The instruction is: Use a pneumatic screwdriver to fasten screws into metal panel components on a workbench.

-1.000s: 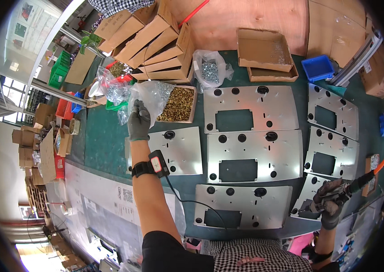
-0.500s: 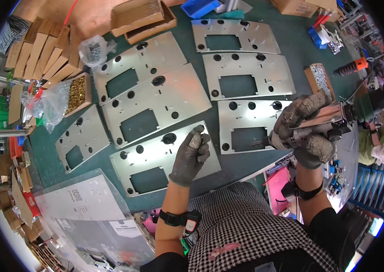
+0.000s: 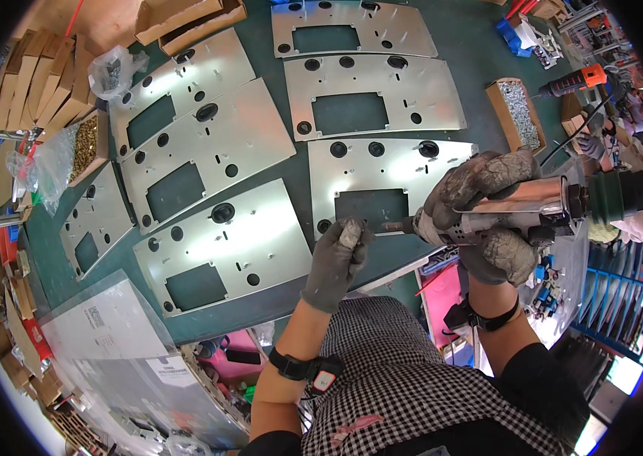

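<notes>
My gloved right hand (image 3: 481, 209) is wrapped round a power screwdriver (image 3: 515, 204), whose bit points left. By the bit's tip, my gloved left hand (image 3: 340, 258) is closed in a pinch. Whatever may be between its fingertips is too small to make out. Both hands are above the front edge of the green worktable (image 3: 298, 163). Beneath the bit lies a metal panel (image 3: 321, 178) with round black-rimmed holes, a rectangular cut-out and small upright studs. Left of my left hand lies a similar panel (image 3: 272, 232).
Several more metal panels (image 3: 249, 140) cover the table. A box of silver screws (image 3: 519, 114) stands at right, near an orange-and-black power driver (image 3: 579, 80). Brass-coloured fasteners (image 3: 84, 148) fill a box at left. Plastic-wrapped sheets (image 3: 109, 319) lie at lower left. Another person's gloved hand (image 3: 591, 140) shows at far right.
My left hand has moved from over the near-left panel to the screwdriver's tip. The bit now shows, pointing left. The panels have shifted left and up in the view.
</notes>
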Demonstrator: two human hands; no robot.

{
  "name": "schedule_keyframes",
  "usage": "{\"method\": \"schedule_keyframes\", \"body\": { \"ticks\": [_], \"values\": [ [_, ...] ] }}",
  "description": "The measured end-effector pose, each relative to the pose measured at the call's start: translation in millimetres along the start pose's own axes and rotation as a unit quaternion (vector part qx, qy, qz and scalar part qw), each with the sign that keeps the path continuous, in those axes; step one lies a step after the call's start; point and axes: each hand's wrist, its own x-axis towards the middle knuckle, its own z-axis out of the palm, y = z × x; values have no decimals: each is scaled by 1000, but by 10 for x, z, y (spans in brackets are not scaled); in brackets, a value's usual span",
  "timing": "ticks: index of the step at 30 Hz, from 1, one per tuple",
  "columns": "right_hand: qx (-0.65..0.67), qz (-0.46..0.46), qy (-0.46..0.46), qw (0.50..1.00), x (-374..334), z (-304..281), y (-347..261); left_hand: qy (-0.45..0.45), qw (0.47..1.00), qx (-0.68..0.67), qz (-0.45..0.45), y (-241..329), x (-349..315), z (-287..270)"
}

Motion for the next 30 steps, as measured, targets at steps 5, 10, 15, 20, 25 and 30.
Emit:
{"method": "schedule_keyframes", "body": {
  "ticks": [5,10,15,20,25,30],
  "values": [
    [52,37,51,997,-27,-170,42,14,999,28,27,-6,36,106],
    [105,67,102,987,-21,-283,101,10,1000,-2,12,-129,135,-23],
    [152,88,156,972,-137,-365,125,-16,1000,9,15,-104,129,60],
    [196,108,203,953,-183,-379,193,-52,999,-6,0,-157,139,-36],
    [239,127,246,931,-293,-380,245,-49,998,29,-18,-198,98,-21],
    [281,150,282,905,-399,-419,273,-92,994,40,-33,-254,25,-11]
  ]
}}
